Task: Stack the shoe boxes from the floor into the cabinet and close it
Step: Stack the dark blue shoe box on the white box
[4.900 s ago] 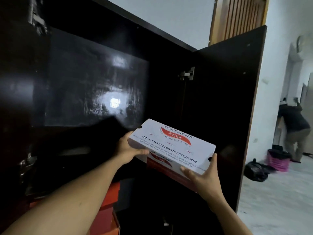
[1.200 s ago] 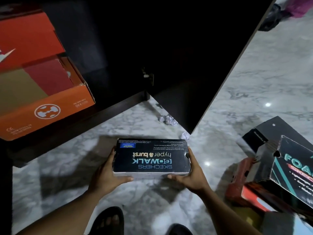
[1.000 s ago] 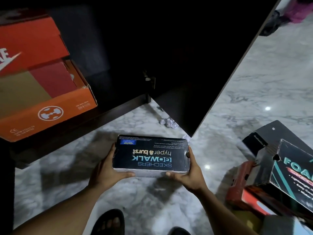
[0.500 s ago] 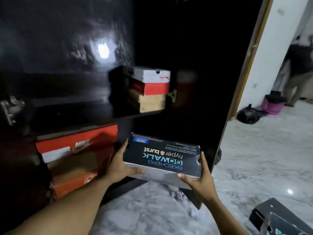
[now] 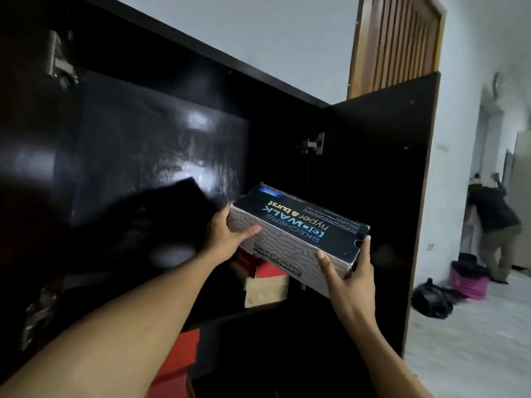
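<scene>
Dark cabinet (image 5: 161,156) w/ door (image 5: 373,196) open, stacked boxes (image 5: 267,280) below, left hand (image 5: 222,238) & right hand (image 5: 352,280) gripping black shoe box (image 5: 298,228)

Slatted wooden door (image 5: 399,44) above, black rubbish bag (image 5: 432,301) on pale floor (image 5: 471,349), pink bin (image 5: 469,281) beside it, person (image 5: 495,222) standing far right

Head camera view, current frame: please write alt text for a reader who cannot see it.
Both bare hands, left hand and right hand, hold a black Skechers GOwalk shoe box raised at the open dark cabinet, in front of a red box stacked on a tan box inside. The cabinet door stands open at right.
</scene>
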